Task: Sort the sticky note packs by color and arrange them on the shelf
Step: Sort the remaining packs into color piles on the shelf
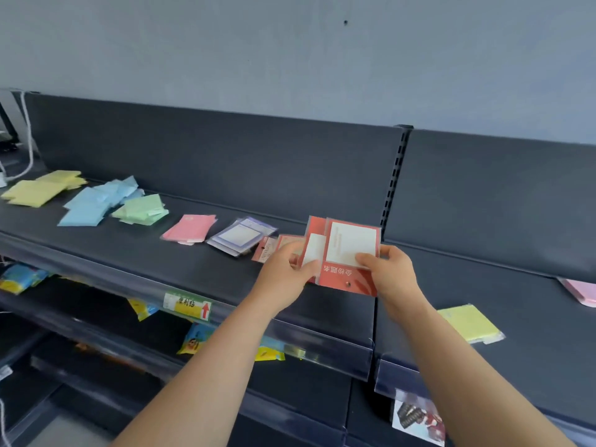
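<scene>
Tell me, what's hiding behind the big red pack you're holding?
A second red pack, in the left hand, peeks out behind the front red pack in the right hand. Its right part is covered.

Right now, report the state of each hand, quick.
Left hand: closed, gripping the fanned red sticky note packs at their left side.
Right hand: closed, pinching the same packs at their right edge.
</scene>
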Demonstrator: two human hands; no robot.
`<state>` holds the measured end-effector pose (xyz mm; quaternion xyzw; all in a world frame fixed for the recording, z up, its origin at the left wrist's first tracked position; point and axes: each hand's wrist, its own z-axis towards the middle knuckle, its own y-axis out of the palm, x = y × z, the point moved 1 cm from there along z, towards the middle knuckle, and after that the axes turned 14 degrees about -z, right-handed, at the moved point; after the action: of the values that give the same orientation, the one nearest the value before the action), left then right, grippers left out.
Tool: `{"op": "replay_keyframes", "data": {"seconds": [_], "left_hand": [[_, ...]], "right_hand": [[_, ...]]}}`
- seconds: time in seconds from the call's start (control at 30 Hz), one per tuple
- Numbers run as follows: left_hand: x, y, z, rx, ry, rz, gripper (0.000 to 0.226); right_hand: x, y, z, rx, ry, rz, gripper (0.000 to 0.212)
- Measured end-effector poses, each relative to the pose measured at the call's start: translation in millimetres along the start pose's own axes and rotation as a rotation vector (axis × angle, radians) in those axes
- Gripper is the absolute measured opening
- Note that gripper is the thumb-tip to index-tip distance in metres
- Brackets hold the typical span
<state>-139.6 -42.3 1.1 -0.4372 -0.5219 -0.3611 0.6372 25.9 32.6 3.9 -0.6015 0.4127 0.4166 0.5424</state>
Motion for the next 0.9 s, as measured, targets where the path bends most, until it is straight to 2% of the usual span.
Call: {"op": "replay_keyframes", "data": {"seconds": [0.13,0.17,0.3,0.37,0.57,0.77,0.9], "left_hand": [[-7.9,13.6,21.5,0.119,0.11,0.38,0.055],[-10.4,15.9,26.4,0.127,0.151,0.487,0.058],[-22.5,22.4,43.8,0.033,0.154,0.789,0.058],[-26.6,23.4,49.7,0.025,0.129,0.863,0.056],[-33.5,22.5,61.2,0.114,0.138,1.002,0.055],[-34.6,22.0,83.6,0.139,0.094,1.09,0.055],[-35.6,21.3,91.3,0.137,0.099,1.099,0.055]], "right_hand": [[11.3,-35.2,17.9,0.097,0.034,-0.026,0.008],[15.4,-40.2,22.3,0.103,0.046,-0.06,0.01],[33.7,-48.1,41.9,0.107,0.105,-0.132,0.01],[39.2,-48.1,49.9,0.094,0.124,-0.192,0.007],[45.3,-30.0,67.5,0.038,0.145,-0.228,0.017],[40.3,-12.1,69.2,0.099,-0.006,-0.451,0.02],[43.5,5.1,63.4,0.093,-0.051,-0.485,0.027]]}}
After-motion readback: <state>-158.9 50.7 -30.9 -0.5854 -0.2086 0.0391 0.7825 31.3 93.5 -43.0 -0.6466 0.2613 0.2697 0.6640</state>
